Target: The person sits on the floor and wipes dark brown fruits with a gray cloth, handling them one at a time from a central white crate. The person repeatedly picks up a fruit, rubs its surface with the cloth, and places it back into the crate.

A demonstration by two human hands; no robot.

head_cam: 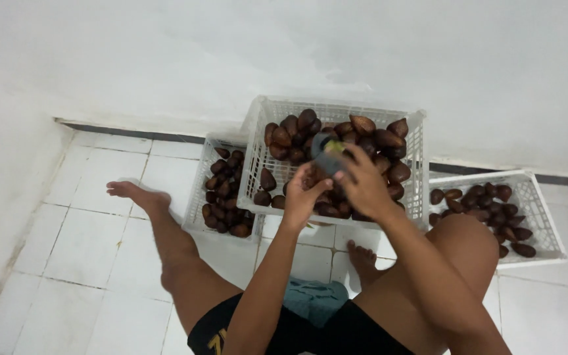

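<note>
I sit on a white tiled floor with a tilted white plastic crate [260, 118] of dark brown scaly fruits [369, 138] in front of me. My right hand [363, 184] grips a grey brush-like tool [329, 152] over the crate. My left hand [305, 194] is closed around a brown fruit, mostly hidden by the fingers, right beside the tool. Both hands hover above the front of the crate.
A smaller white crate [200, 187] of the same fruits stands at the left, another white crate [534, 197] at the right. White walls rise behind and to the left. My bare legs and feet [133, 194] stretch out on the tiles.
</note>
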